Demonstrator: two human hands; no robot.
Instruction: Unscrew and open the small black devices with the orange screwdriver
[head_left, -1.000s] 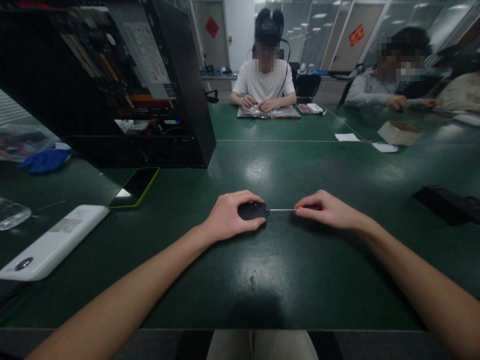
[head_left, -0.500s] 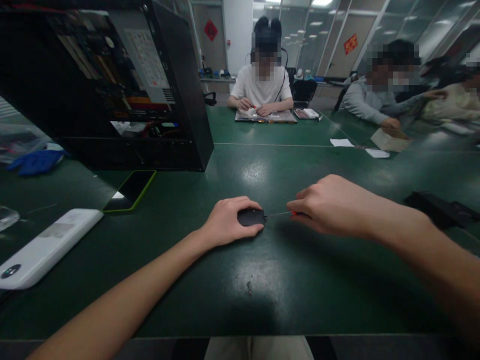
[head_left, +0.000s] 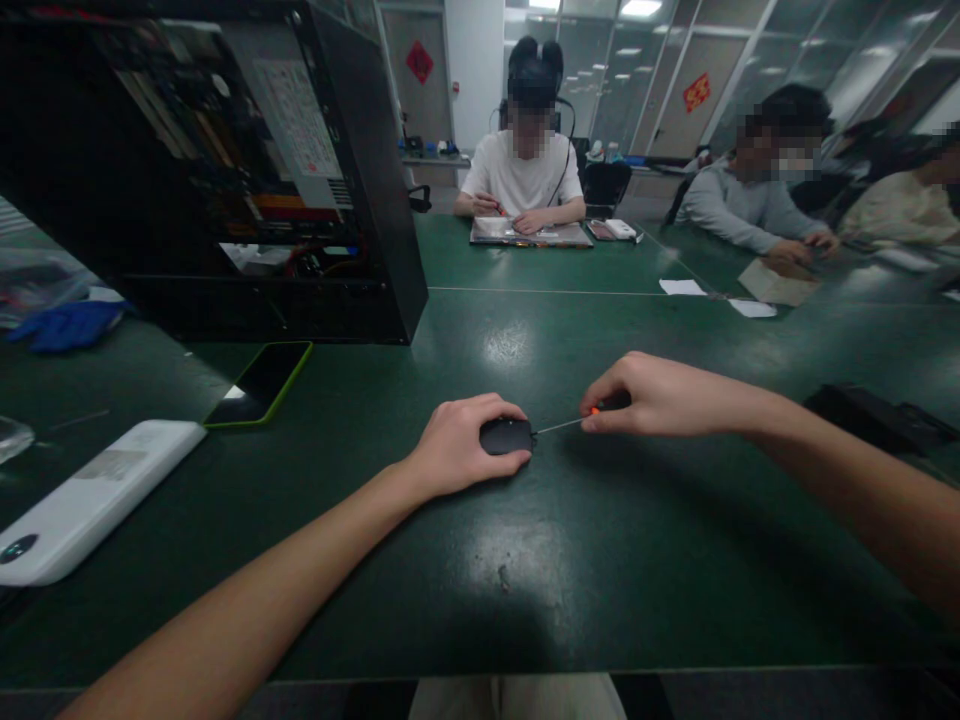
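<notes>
On the green table, my left hand (head_left: 465, 445) is closed around a small black computer mouse (head_left: 507, 436), thumb on the near side and fingers on the far side. My right hand (head_left: 630, 395), raised just above the tabletop, grips a screwdriver (head_left: 561, 425) with an orange-and-black handle. Its thin metal shaft points left, and the tip meets the mouse's right end, where a small dark part sticks out. Most of the handle is hidden in my right palm.
An open black computer case (head_left: 375, 200) stands at the left. Near it lie a green-edged phone (head_left: 262, 384), a white device (head_left: 105, 495) and blue gloves (head_left: 67, 325). A dark object (head_left: 877, 425) lies right. Co-workers sit across the table, near white papers (head_left: 681, 287).
My right hand has rolled and its fingers have shifted on the screwdriver, showing more of the handle. The shaft now slopes more steeply. My left hand stays on the mouse.
</notes>
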